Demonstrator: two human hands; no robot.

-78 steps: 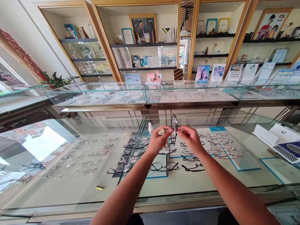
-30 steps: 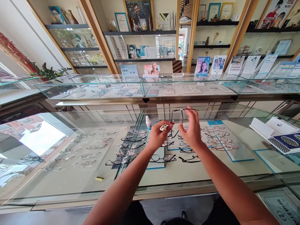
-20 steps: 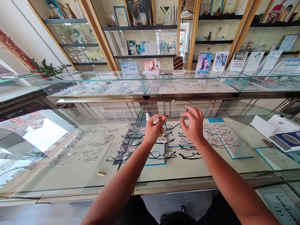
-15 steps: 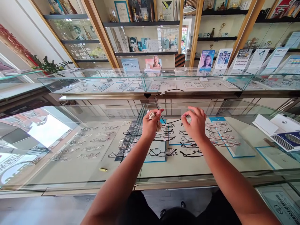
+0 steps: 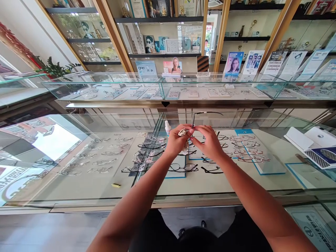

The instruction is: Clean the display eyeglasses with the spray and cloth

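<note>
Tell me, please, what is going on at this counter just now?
A person's left hand holds dark-framed glasses and a pale cloth above a glass counter, and the right hand is at the glasses too. More eyeglasses lie in rows below, and a white bottle stands just beyond the left hand.

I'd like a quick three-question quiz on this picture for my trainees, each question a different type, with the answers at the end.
1. True or false: the left hand and the right hand meet at one glasses frame.

2. In which hand is the pale cloth bunched?
A) the right
B) the left
C) neither

3. Fill in the missing word: in the picture, the white bottle stands upright to the ____ of that frame.

Key:
1. True
2. B
3. left
</note>
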